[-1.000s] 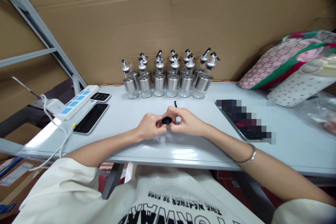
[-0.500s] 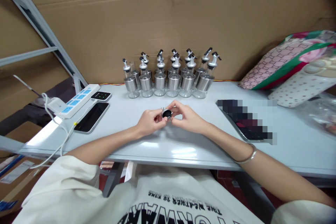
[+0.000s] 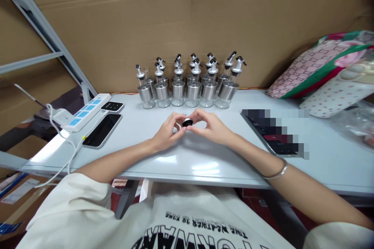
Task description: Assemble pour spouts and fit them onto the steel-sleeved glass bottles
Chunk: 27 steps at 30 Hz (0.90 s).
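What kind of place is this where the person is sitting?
It looks like a workroom or storage corner, maybe a packing spot. You can see rows of matching bottles on a long table, a big cardboard sheet behind them, and a metal frame at the side.

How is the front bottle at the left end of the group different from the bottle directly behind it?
The front bottle wears a silver spout top with a black tip; the rear bottle shows a bare glass neck without one. The front bottle's body is in plain view, while the rear bottle is partly hidden behind it. Both are clear glass with a metal band.
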Tool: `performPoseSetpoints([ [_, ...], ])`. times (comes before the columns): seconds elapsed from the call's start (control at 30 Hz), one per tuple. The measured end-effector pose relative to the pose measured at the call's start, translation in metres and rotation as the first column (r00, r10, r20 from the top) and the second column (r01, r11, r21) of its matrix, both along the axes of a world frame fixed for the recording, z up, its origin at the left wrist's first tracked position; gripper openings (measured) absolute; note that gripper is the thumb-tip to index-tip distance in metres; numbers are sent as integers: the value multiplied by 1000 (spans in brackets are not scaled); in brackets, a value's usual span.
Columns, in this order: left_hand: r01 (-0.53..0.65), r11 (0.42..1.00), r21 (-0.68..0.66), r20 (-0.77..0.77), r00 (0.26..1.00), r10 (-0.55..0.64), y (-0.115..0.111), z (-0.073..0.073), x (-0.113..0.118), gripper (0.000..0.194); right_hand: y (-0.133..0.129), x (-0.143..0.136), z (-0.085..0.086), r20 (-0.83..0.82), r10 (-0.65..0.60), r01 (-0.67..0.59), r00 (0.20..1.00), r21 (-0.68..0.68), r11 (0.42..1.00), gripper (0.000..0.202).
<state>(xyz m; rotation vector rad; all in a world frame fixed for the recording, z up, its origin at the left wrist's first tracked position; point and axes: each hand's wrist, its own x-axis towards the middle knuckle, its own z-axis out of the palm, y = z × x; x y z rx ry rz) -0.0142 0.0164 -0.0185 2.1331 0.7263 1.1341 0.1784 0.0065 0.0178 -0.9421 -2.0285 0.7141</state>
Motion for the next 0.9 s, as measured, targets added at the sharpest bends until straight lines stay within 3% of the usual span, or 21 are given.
performPoseSetpoints([
  [0.17,25,999,32,-34,999,-24,3,2,-1,28,2,1,-2,0,-62,62,998,-15,998,22],
  [0.37,48,992,116,-83,996,-39,5,-1,-1,34,1,-2,-9,-35,-165,167,986,64,984,25],
  [0.53,21,973,230,-89,996,0,6,-2,-2,32,1,-1,-6,-4,-109,109,994,54,993,17],
  [0.77,-27,970,240,-58,997,42,6,-2,-2,37,3,2,0,-110,9,-13,994,-32,999,16],
  [0.9,-59,959,277,16,998,57,6,-2,-1,39,0,-2,3,-146,14,-12,989,13,1000,18],
])
